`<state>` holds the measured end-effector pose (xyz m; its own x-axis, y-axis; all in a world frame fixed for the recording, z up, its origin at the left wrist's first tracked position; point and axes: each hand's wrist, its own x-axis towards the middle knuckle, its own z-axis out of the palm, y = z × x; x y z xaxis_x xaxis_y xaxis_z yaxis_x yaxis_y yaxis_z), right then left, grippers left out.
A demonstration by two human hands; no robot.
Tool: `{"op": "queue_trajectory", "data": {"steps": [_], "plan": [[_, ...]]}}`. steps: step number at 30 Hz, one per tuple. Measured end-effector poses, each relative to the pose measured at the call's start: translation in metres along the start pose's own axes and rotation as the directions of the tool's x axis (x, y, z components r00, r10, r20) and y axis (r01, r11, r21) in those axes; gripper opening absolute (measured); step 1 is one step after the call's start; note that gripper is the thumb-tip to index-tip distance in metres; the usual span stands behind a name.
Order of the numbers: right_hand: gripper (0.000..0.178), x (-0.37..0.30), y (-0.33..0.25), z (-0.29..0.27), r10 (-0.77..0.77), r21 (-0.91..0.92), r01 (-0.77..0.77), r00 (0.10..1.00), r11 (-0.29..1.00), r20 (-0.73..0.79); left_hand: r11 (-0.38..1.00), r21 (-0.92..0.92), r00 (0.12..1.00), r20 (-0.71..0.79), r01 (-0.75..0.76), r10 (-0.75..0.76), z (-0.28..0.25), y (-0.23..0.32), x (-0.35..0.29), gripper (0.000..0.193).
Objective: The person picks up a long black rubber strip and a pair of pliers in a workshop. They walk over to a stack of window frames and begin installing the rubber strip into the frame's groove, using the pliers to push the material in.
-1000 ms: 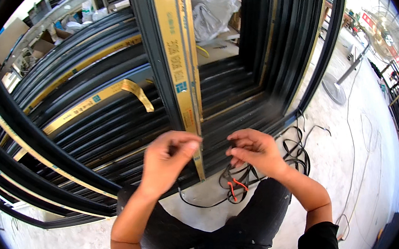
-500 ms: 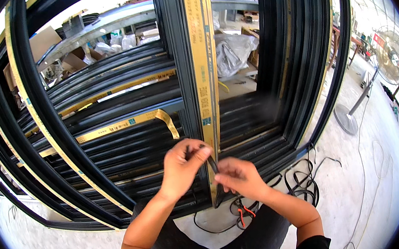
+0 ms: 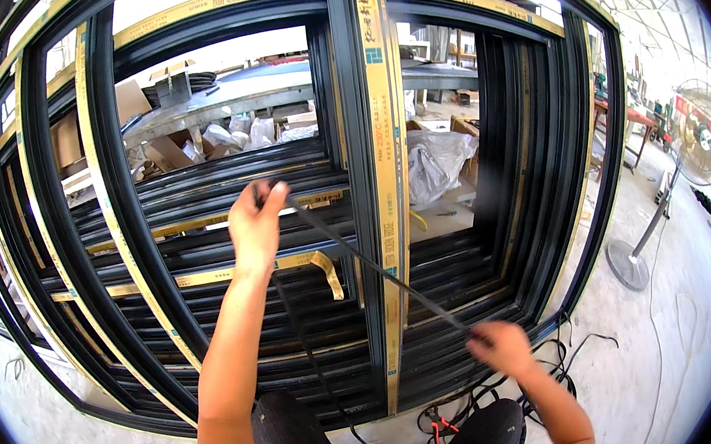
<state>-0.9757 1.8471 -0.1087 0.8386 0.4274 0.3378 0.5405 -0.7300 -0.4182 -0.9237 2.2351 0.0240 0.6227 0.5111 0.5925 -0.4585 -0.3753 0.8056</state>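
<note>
A thin black rubber strip (image 3: 368, 262) is stretched slantwise between my hands, in front of the upright post (image 3: 386, 184) with yellow printed tape. My left hand (image 3: 254, 226), raised at the upper left, is closed on the strip's higher part. Lower on the right, my right hand (image 3: 501, 351) pinches the other part, its fingers a little blurred. From the left hand a further length of strip hangs toward the floor. Behind both hands stand black window frames (image 3: 115, 204) with yellow protective tape. One tape end (image 3: 328, 279) has peeled and curls loose.
On the floor by my knees lie pliers (image 3: 438, 428) with red-orange handles and a tangle of black strip (image 3: 553, 366). A standing fan (image 3: 700, 134) is at the right. Beyond the frames, a workbench (image 3: 230, 96) holds boxes and plastic bags.
My hands were close together at the post's lower part. The left has gone up and left, the right lower and right, drawing the strip out straight. The view has tilted up.
</note>
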Motion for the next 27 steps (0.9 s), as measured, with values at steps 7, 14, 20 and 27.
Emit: {"op": "queue_trajectory", "data": {"steps": [7, 14, 20, 27], "plan": [[0.015, 0.029, 0.044, -0.105, 0.005, -0.380, -0.216, 0.875, 0.900, -0.485, 0.901, 0.422, 0.975, 0.140, 0.100, -0.173, -0.057, -0.100, -0.038, 0.023], [0.030, 0.065, -0.083, -0.089, -0.572, -0.468, 0.362, 0.680, 0.806, -0.458, 0.913, -0.024, 0.600, 0.760, 0.408, -0.249, 0.015, 0.053, -0.104, 0.042], [0.029, 0.048, -0.133, -0.042, -0.767, -0.310, 0.705, 0.542, 0.638, -0.344, 0.626, -0.108, 0.357, 0.889, 0.772, -0.287, 0.042, 0.087, -0.117, 0.037], [0.023, 0.018, -0.116, -0.017, -0.751, -0.243, 0.712, 0.605, 0.659, -0.265, 0.565, -0.204, 0.412, 0.870, 0.800, -0.270, 0.024, 0.062, -0.086, 0.028]]}}
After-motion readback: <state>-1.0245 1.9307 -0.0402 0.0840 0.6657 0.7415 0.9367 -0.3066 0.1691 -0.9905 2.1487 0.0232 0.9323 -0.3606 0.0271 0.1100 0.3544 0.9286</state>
